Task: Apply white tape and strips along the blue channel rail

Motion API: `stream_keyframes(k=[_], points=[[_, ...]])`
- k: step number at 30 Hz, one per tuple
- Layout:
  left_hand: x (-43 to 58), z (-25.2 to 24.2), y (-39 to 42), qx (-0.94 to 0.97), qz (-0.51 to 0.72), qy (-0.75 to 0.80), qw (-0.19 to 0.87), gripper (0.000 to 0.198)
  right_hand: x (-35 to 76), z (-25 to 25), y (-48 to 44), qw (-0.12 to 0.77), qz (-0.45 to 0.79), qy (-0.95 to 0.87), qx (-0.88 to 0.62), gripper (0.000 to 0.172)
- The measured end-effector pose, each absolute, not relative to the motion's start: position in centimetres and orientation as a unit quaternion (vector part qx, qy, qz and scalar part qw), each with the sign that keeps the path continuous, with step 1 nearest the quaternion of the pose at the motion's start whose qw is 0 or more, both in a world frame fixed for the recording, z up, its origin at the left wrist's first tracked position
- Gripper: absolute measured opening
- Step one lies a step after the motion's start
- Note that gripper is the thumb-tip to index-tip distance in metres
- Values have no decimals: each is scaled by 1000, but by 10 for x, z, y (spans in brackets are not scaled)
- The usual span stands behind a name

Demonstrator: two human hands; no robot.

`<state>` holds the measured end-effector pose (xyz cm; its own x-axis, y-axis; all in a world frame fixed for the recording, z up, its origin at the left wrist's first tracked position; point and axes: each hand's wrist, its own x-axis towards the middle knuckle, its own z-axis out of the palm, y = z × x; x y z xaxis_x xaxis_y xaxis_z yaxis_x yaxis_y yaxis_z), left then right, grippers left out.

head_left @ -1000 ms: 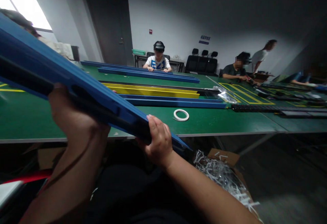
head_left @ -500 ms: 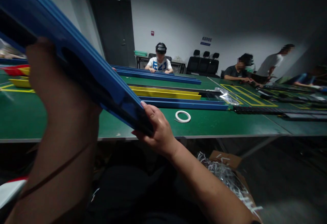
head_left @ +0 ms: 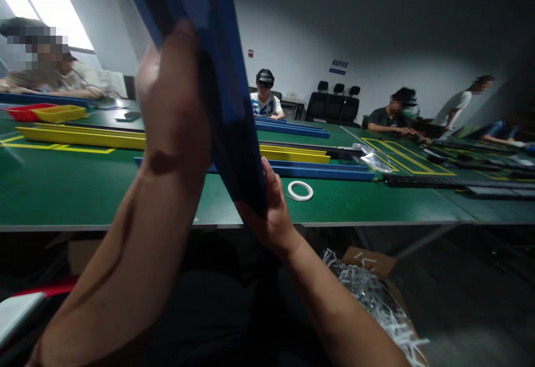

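A long blue profile slants up in front of me, its upper end out of the frame. Partway up, my left hand is closed around it, somewhat blurred, with the thumb on the near face. My right hand grips the profile's lower end, fingers wrapped about the edge. Beyond the right hand, a white ring of tape lies flat on the green table. Behind the held profile are another blue profile and a yellow profile, both lying lengthwise on the table and partly hidden by my arm.
Red and yellow trays sit at the far left. Clear plastic wrap and long dark strips lie to the right. A cardboard box of white scraps stands below the table edge. Several people sit or stand around.
The blue profile has swung from a shallow leftward slant to a steeper, nearly upright one. My left hand has moved right and up with it, while my right hand stays near the lower end.
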<state>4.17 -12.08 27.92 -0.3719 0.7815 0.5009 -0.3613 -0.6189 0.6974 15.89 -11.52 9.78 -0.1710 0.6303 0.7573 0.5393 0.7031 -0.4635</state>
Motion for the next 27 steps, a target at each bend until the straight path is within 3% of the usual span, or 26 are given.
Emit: stream_keyframes(k=[6, 13, 21, 27], points=[[61, 270, -109, 580, 745, 139, 298, 19, 189, 123, -104, 570, 189, -742, -298, 86], [88, 265, -117, 655, 673, 152, 309, 22, 219, 148, -101, 609, 292, -695, -248, 83], [113, 255, -128, 657, 677, 146, 297, 28, 219, 146, -123, 693, 222, -622, -289, 62], [112, 179, -125, 689, 628, 146, 331, 57, 212, 137, -142, 739, 179, -571, -309, 55]])
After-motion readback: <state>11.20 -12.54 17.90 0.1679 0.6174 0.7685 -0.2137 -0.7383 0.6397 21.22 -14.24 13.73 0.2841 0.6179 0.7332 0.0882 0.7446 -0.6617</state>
